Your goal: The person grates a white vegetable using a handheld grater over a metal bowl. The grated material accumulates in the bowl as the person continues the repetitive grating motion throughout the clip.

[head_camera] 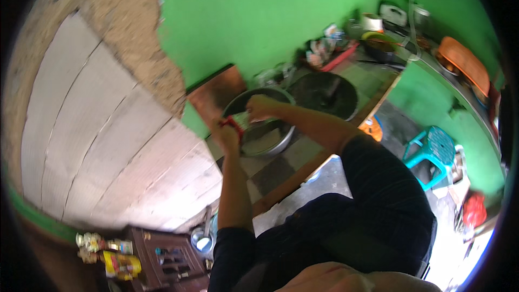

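Note:
A large round metal basin [279,146] stands on the tiled counter before me, with pale contents in its lower part. Over its left rim, my left hand [225,134] is closed around a small red and whitish packet [238,122]. My right hand [259,108] is over the basin at the packet's right side, its fingers bent at the packet's edge; blur hides the exact grip. To the basin's right lies a wide dark round lid or pan [324,94] with a handle-like part across it.
A brown board [219,91] leans on the green wall. Farther right are a red tray [338,59] with packets, a dark bowl [379,46] and an orange plastic basket [464,63]. A turquoise stool [440,146] stands on the floor; a brown cabinet [166,255] is at lower left.

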`<action>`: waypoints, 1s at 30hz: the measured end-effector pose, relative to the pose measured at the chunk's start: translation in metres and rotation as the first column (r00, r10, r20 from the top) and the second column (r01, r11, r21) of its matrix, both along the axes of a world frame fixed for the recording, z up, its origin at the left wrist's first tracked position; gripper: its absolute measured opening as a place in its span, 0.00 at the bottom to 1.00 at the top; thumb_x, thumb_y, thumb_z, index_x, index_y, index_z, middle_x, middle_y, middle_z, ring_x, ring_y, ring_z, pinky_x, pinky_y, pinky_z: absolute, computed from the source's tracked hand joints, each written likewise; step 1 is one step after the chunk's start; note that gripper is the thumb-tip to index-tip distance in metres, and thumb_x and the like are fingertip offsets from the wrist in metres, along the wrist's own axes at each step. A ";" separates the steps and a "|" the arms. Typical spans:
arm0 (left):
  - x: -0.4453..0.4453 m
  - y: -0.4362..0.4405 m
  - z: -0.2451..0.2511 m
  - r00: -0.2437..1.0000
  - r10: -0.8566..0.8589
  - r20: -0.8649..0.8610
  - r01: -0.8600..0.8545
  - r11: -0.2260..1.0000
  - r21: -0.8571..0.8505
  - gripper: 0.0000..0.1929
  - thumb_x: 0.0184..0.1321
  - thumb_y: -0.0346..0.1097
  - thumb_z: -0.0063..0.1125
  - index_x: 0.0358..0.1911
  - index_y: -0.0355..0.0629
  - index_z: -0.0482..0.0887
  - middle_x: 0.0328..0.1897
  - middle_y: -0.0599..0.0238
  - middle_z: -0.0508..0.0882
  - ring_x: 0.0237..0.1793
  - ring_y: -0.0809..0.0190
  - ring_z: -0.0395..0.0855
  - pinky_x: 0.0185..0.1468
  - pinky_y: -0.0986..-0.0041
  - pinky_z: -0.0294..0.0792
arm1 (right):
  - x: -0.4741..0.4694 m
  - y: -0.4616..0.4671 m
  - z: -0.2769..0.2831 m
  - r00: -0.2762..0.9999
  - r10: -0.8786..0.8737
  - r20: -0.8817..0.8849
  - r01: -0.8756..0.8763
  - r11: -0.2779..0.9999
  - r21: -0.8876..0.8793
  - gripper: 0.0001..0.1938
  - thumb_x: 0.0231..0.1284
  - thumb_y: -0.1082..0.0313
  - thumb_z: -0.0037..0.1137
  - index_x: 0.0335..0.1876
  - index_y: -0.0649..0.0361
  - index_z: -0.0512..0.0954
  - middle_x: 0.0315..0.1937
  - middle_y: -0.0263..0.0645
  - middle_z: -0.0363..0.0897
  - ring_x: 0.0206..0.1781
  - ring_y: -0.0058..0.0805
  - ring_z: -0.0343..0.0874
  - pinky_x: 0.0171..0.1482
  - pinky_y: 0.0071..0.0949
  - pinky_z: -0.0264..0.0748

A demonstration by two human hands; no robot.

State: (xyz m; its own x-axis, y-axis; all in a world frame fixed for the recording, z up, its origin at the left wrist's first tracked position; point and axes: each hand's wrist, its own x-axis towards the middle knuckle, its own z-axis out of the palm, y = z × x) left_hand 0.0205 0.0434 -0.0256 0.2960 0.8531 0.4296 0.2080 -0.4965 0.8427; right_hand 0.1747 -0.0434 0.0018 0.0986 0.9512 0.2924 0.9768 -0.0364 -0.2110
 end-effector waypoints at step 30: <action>0.003 0.036 -0.022 0.994 -0.095 0.048 0.100 0.987 -0.122 0.10 0.47 0.24 0.39 0.32 0.35 0.74 0.28 0.56 0.77 0.31 0.57 0.72 0.40 0.70 0.66 | 0.016 -0.028 -0.004 0.990 0.038 -0.133 -0.017 0.988 0.151 0.13 0.33 0.63 0.58 0.28 0.60 0.81 0.26 0.44 0.79 0.31 0.43 0.78 0.36 0.39 0.73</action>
State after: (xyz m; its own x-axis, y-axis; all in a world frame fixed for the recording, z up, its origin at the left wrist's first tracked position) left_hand 0.0239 0.0798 -0.0481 0.3642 0.8685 0.3363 0.1267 -0.4039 0.9060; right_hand 0.1906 -0.0712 -0.0021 0.1213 0.9007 0.4171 0.9392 0.0319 -0.3419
